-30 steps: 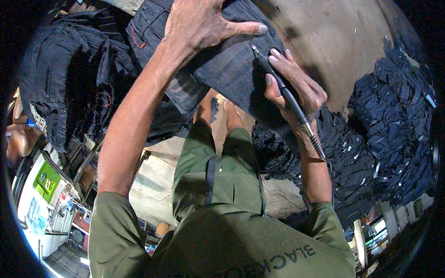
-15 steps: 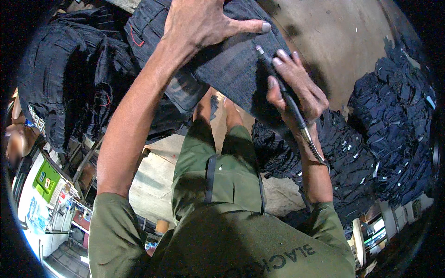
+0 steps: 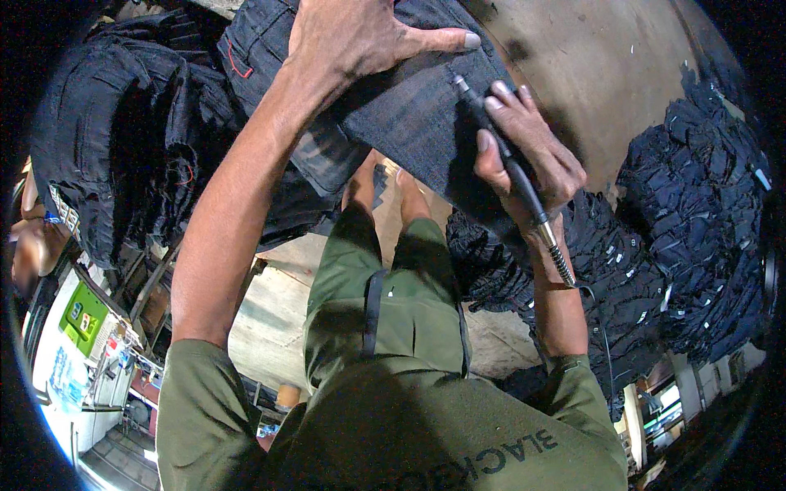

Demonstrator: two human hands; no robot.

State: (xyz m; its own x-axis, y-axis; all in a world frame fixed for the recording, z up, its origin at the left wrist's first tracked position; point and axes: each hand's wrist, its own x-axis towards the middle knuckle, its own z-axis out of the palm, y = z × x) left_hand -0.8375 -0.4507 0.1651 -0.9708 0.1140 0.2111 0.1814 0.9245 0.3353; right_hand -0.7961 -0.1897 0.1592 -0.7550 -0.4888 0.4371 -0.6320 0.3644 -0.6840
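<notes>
A dark denim garment [image 3: 409, 114] with faded streaks lies stretched out in front of me. My left hand [image 3: 352, 37] presses flat on it near the top edge, its thumb pointing right and its other fingers cut off by the frame. In my right hand [image 3: 536, 155] is a slim black pen-like rotary handpiece [image 3: 516, 176], gripped like a pencil. Its metal tip is at the denim, just below my left thumb; whether it touches, I cannot tell. A spring-sleeved cord [image 3: 562, 266] runs from its rear end along my right forearm.
Folded dark jeans [image 3: 106, 139] are piled on the left, some with red thread marks. Heaps of dark garments [image 3: 696, 221] with small white tags fill the right side. A brown board-like surface [image 3: 589, 74] lies beyond my right hand. Part of another person [image 3: 33, 254] shows at the far left.
My right hand and the handpiece have shifted slightly, with the rear end moving right. The left hand has risen a little, and the denim has barely moved.
</notes>
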